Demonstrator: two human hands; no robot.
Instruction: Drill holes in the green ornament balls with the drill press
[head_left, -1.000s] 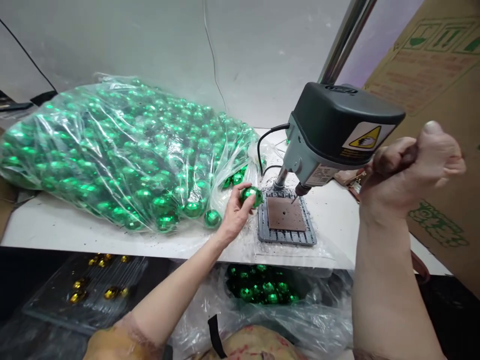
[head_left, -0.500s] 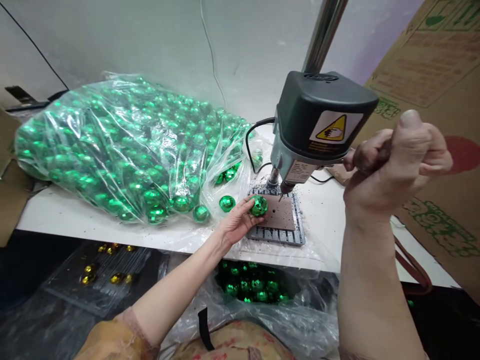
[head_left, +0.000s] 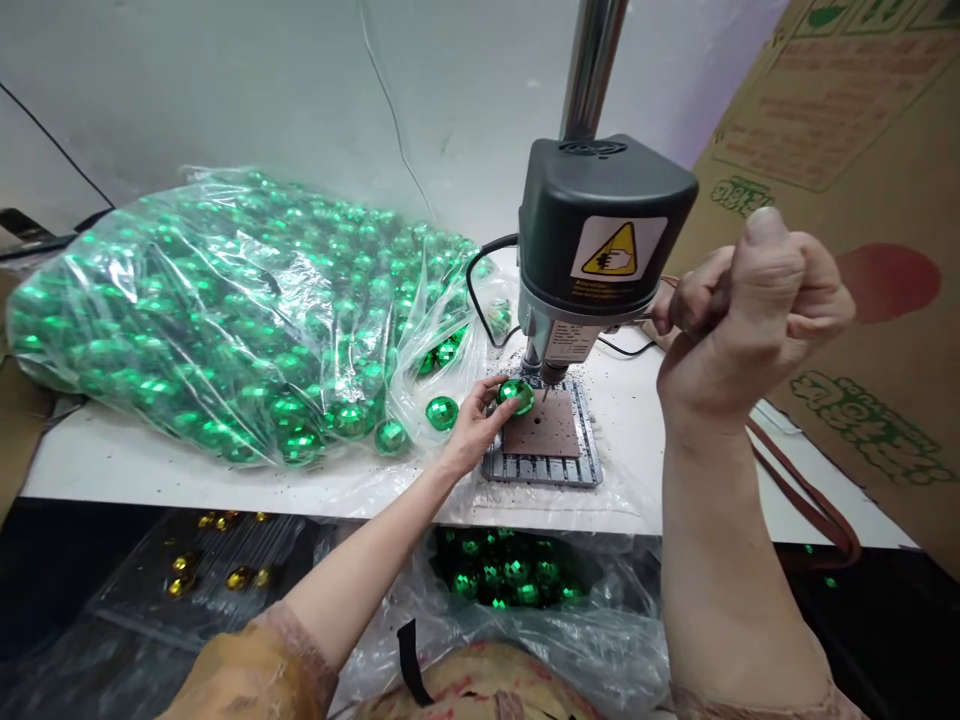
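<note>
Between the fingers of my left hand (head_left: pixel 478 425) is a shiny green faceted ball (head_left: pixel 517 396). It is held above the left part of a brown board (head_left: pixel 551 438), which lies on the slotted metal base (head_left: pixel 544 470). Just right of the ball, the thin bit of a small bench drill press (head_left: pixel 607 235) points down; whether they touch I cannot tell. My right hand (head_left: pixel 757 310) is closed in a fist at the right side of the drill head, around its feed lever, which is mostly hidden by the fingers.
A clear plastic bag (head_left: pixel 225 300) full of green balls fills the table's left. Loose green balls (head_left: pixel 442 412) lie near its mouth. Below the table edge, an open bag (head_left: pixel 517 575) holds more. A cardboard box (head_left: pixel 840 150) stands right. Gold balls (head_left: pixel 238 578) lie low at left.
My left hand has turned the green ball and brought it slightly up, closer to the drill bit. My right hand stays on the lever. The whole view has shifted a little.
</note>
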